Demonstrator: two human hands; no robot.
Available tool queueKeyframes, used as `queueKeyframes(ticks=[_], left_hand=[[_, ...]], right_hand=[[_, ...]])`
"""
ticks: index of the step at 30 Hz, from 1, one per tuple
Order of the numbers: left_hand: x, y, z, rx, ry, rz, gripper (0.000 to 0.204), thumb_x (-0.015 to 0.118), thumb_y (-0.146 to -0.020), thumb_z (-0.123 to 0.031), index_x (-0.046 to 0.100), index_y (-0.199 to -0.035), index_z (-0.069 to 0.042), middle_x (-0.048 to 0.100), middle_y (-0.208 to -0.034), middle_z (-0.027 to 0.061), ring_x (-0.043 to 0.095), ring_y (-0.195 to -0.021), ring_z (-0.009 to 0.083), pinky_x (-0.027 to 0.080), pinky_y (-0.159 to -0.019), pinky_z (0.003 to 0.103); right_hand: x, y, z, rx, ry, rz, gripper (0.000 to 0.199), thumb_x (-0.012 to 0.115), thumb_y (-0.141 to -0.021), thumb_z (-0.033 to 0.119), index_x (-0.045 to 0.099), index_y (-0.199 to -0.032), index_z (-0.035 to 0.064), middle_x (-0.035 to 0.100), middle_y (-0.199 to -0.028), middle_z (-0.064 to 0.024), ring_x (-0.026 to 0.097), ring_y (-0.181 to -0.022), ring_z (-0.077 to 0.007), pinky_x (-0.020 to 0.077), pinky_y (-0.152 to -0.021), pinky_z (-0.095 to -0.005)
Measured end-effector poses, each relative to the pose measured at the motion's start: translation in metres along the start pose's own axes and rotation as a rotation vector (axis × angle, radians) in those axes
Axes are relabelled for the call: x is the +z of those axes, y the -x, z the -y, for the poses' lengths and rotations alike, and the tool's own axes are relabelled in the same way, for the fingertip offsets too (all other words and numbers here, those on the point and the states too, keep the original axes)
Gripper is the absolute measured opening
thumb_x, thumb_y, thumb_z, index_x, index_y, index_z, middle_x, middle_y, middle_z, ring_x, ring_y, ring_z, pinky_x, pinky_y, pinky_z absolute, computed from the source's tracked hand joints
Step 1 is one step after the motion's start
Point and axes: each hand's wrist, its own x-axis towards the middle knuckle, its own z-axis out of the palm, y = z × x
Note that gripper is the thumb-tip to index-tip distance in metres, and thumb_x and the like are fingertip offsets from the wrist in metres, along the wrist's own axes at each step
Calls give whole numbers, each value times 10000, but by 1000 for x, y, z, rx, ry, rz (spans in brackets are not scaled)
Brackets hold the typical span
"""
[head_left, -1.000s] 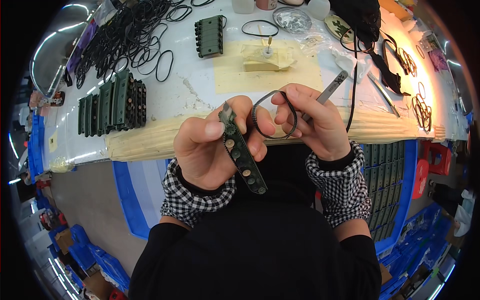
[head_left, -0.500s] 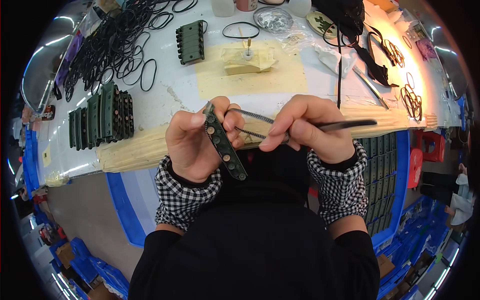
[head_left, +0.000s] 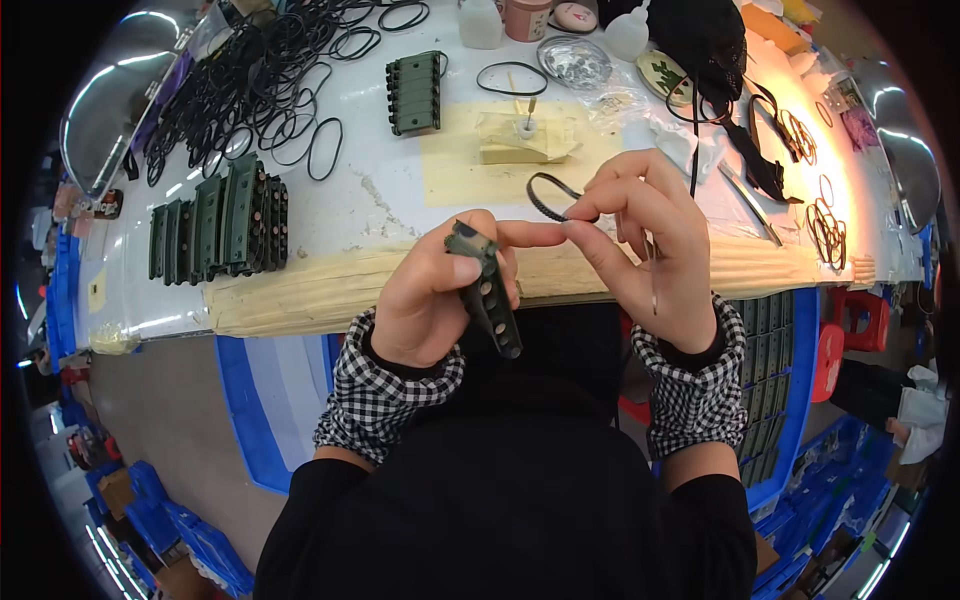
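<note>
A dark green toy tank chassis (head_left: 490, 300), with a row of small round wheels along one side, is gripped in my left hand (head_left: 425, 295). It slants down over the table's front edge. My left forefinger reaches out to the tips of my right hand (head_left: 660, 235). There, thumb and fingers pinch a small black toothed rubber track loop (head_left: 540, 190), which stands out to the left, apart from the chassis. A thin metal tool, apparently tweezers (head_left: 655, 285), points down inside my right hand; its other end is hidden.
Several green chassis (head_left: 225, 220) stand stacked at left, and another green block (head_left: 414, 95) lies farther back. Tangled black loops (head_left: 240, 95) cover the back left. A taped block with a small cup (head_left: 526, 128) sits ahead. A blue crate (head_left: 800, 380) of green parts is below right.
My right hand has lifted and turned, bringing the tool from sideways to pointing down. The track loop now points away from me, and my left forefinger has stretched out to it.
</note>
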Motion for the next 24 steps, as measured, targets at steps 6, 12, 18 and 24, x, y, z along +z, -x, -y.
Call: queueKeyframes(ticks=[6,12,18,24], left_hand=[[8,-3,-2,-15,368,-342,326,382,-981,-242,474,-1185,-5,516,-1251,189,526,-1157,280,436,-1005,519],[19,9,-2,20,90,-220,481,406,-990,-167,238,-1409,0,469,-1278,171,476,-1213,257,458,-960,441],[16,14,-4,211,-686,-362,690,756,-762,-60,393,-1332,82,560,-1136,145,602,-1022,196,572,-767,311],[8,20,-1,261,-760,-284,745,751,-775,-75,325,-1367,76,574,-1134,164,609,-1030,219,566,-808,337]], right_hand=[[15,15,-14,288,-241,-138,54,671,-821,25,634,-848,-3,525,-599,54,293,-449,10,204,-436,-192],[31,11,-3,361,-361,-172,79,647,-840,14,669,-913,-10,557,-627,71,306,-481,28,213,-442,-169],[49,-2,15,275,-338,-49,63,684,-808,42,672,-857,5,556,-613,58,306,-455,17,221,-426,-175],[54,-8,15,287,-325,-14,67,684,-806,51,669,-852,4,582,-637,49,301,-457,17,218,-419,-172]])
